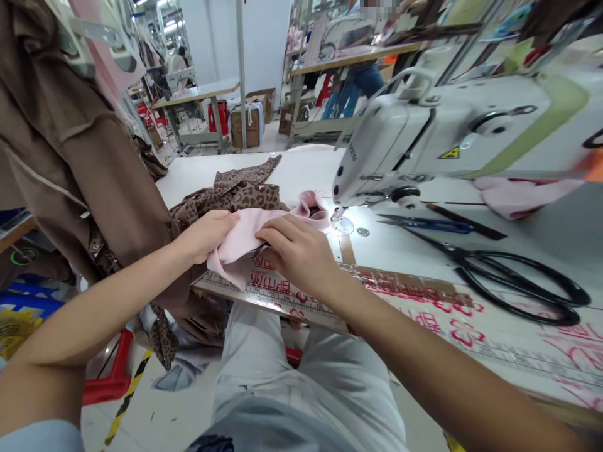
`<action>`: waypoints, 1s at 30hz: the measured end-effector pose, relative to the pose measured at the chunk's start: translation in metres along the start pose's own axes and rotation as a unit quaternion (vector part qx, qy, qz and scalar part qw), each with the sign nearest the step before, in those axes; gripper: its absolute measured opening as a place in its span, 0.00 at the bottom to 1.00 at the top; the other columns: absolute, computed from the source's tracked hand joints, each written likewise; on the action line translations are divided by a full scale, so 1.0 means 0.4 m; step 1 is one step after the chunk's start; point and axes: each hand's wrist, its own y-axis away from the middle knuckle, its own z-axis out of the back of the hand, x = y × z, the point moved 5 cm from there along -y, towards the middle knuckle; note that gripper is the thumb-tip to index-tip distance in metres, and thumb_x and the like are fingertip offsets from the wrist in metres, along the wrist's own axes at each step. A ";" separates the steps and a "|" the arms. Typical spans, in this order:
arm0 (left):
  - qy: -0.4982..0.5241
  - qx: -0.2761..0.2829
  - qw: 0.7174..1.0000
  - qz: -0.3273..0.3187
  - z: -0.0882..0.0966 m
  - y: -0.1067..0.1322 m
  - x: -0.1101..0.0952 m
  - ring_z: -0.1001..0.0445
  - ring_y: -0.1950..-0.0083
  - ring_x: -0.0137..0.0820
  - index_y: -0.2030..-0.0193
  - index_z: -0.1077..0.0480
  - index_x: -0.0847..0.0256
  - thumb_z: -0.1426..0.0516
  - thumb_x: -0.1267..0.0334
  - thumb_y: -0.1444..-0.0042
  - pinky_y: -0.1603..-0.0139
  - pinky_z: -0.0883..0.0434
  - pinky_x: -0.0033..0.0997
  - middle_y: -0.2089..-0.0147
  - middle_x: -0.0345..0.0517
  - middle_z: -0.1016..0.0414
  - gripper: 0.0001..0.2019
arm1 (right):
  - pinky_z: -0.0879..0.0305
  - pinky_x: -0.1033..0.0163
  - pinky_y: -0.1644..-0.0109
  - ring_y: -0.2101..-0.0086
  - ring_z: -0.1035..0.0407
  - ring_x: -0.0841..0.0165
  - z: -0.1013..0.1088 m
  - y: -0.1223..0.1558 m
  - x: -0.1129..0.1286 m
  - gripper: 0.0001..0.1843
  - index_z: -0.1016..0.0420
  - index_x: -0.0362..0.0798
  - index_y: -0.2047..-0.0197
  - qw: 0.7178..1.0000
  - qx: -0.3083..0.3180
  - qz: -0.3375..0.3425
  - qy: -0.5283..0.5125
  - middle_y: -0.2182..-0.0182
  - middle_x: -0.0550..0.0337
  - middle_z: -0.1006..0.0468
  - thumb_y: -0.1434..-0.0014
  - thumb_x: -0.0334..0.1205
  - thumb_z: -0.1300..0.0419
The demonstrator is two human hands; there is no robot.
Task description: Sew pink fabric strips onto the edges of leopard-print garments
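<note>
A pale pink piece of fabric (245,235) lies on the white sewing table (306,169), its far end bunched just left of the needle (337,215) of a white sewing machine (424,144). My left hand (205,233) grips the pink fabric's left edge, fingers curled around it. My right hand (296,248) presses flat on the fabric's near right part, fingers stretched toward the left. Leopard-print cloth (235,194) lies beyond and left of my hands, draping over the table edge.
Large black scissors (509,276) and blue-handled snips (428,223) lie right of the needle. Brown garments (70,144) hang at the left. A pink cloth (518,194) sits under the machine arm. Other work tables and a person in jeans (353,88) are at the back.
</note>
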 end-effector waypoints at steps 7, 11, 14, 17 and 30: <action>-0.435 -0.016 0.816 -0.380 -0.117 0.036 -0.109 0.32 0.69 0.31 0.76 0.34 0.65 0.53 0.59 0.40 0.66 0.35 0.30 0.76 0.44 0.33 0.17 | 0.33 0.58 0.66 0.67 0.33 0.63 0.073 0.142 0.054 0.13 0.28 0.42 0.70 0.995 0.093 0.030 -0.026 0.70 0.51 0.26 0.39 0.30 0.51; -0.556 0.102 0.632 -0.529 -0.271 -0.031 -0.065 0.38 0.43 0.43 0.59 0.31 0.66 0.47 0.67 0.47 0.44 0.40 0.46 0.51 0.55 0.30 0.10 | 0.30 0.58 0.61 0.63 0.31 0.62 0.112 0.247 0.056 0.13 0.28 0.45 0.64 0.989 0.136 -0.018 -0.048 0.67 0.52 0.24 0.40 0.26 0.53; -0.660 0.120 0.596 -0.441 -0.242 -0.171 -0.010 0.45 0.37 0.47 0.56 0.30 0.62 0.44 0.71 0.53 0.38 0.53 0.60 0.45 0.51 0.33 0.15 | 0.29 0.59 0.58 0.61 0.31 0.65 0.134 0.284 0.035 0.13 0.29 0.46 0.62 0.985 0.135 -0.042 -0.099 0.66 0.54 0.25 0.40 0.26 0.53; -0.708 0.047 0.551 -0.439 -0.152 -0.265 -0.047 0.53 0.34 0.46 0.55 0.31 0.60 0.48 0.74 0.49 0.37 0.61 0.63 0.42 0.50 0.37 0.15 | 0.30 0.59 0.58 0.63 0.31 0.67 0.145 0.294 0.012 0.10 0.30 0.41 0.64 0.982 0.114 -0.039 -0.144 0.67 0.54 0.25 0.40 0.26 0.52; -0.709 0.243 0.515 -0.417 -0.241 -0.118 -0.044 0.31 0.66 0.33 0.76 0.30 0.63 0.44 0.64 0.49 0.59 0.34 0.34 0.72 0.46 0.31 0.08 | 0.33 0.61 0.62 0.64 0.34 0.67 0.162 0.319 -0.037 0.12 0.29 0.41 0.67 0.964 0.151 -0.071 -0.206 0.71 0.54 0.27 0.37 0.28 0.53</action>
